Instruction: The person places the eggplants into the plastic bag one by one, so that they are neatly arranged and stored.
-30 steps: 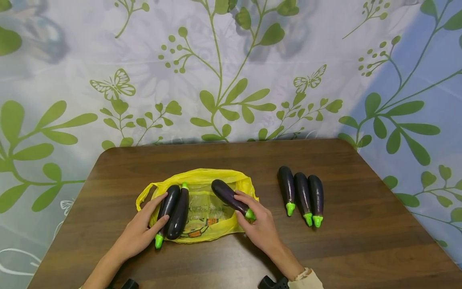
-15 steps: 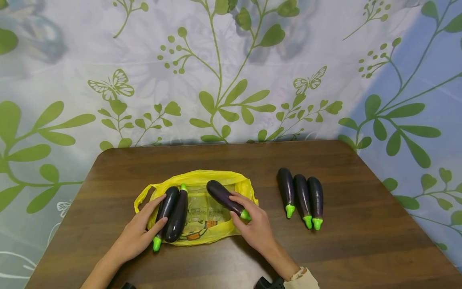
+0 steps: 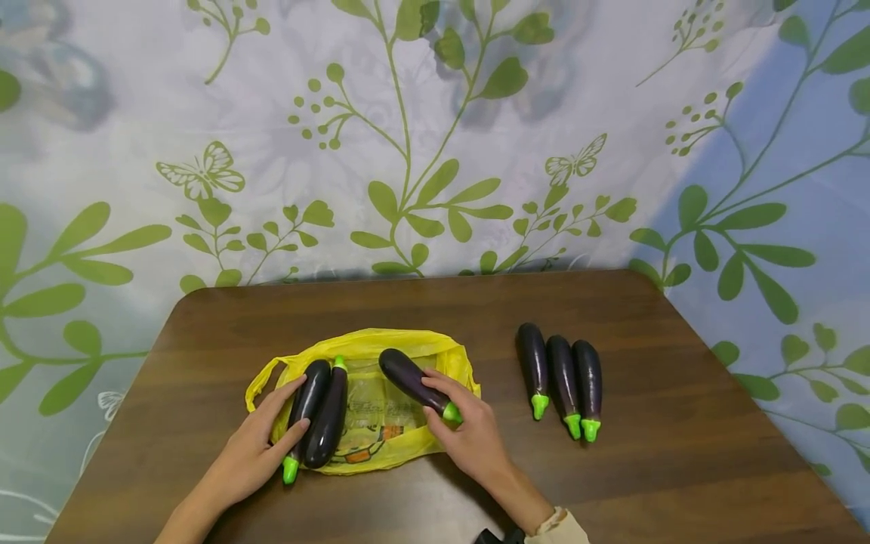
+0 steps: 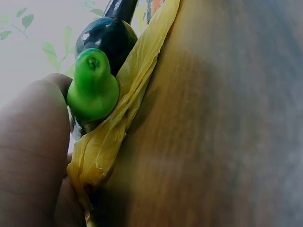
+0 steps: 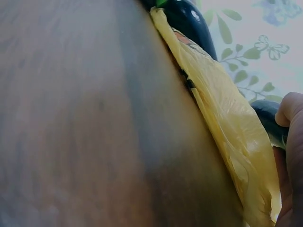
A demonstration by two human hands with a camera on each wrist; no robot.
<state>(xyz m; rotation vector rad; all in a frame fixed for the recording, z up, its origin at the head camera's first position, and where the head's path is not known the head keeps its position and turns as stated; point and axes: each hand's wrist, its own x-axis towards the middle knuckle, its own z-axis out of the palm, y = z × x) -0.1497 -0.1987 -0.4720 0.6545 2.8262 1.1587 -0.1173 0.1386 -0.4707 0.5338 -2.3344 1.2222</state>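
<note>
A yellow plastic bag [image 3: 370, 341] lies spread on the table with its mouth open. My left hand [image 3: 253, 449] holds a dark purple eggplant [image 3: 310, 394] at the bag's left end, fingers along its far side and thumb across it. That eggplant's bright green stem [image 4: 92, 87] sticks out past the bag's near edge. Right beside it lies a second eggplant [image 3: 329, 423], stem pointing away. Over the right part of the bag, my right hand [image 3: 472, 432] grips a third eggplant [image 3: 405, 376] near its green stem, between thumb and fingers; the body slants up and left.
Several eggplants are about; a row of three, with its middle eggplant [image 3: 563, 381], lies to the right of the bag, stems toward me. The brown wooden table [image 3: 652, 468] ends at a patterned cloth backdrop [image 3: 435, 151].
My right hand has shifted slightly left over the bag with its eggplant. The left hand keeps its hold on the other eggplant. The head view has tilted up a little.
</note>
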